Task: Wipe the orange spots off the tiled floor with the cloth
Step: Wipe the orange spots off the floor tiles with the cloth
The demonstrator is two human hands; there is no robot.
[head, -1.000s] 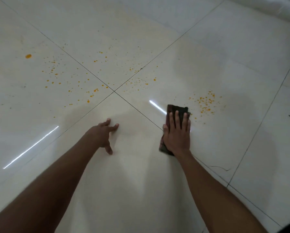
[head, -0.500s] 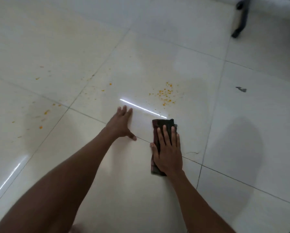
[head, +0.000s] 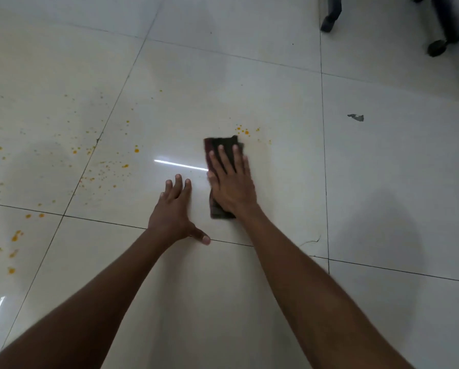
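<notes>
Two bare forearms run up from the bottom edge toward centre frame. Left hand (head: 173,209) lies flat on the tiled floor (head: 249,89) just below centre, fingers straight and slightly spread, thumb stuck out to the right across a grout line; it holds nothing. Just beside it, to the right, the right hand (head: 232,183) presses palm-down on a dark folded cloth (head: 224,146), fingers straight and laid along its length. Cloth is flat on the tile, long axis running up-frame; its far end shows past the fingertips and a near corner shows beneath the wrist. Edges are blurred.

Just beyond the cloth's far end, slightly right: a small cluster of orange spots (head: 243,130), with a faint yellowish smear on the tile beside the cloth. Many more orange spots are scattered over the left half of the frame, across several tiles. Mid-right: a small grey scrap (head: 356,117) on the floor, well apart from the hands. Upper right corner: dark chair legs with casters (head: 436,47).
</notes>
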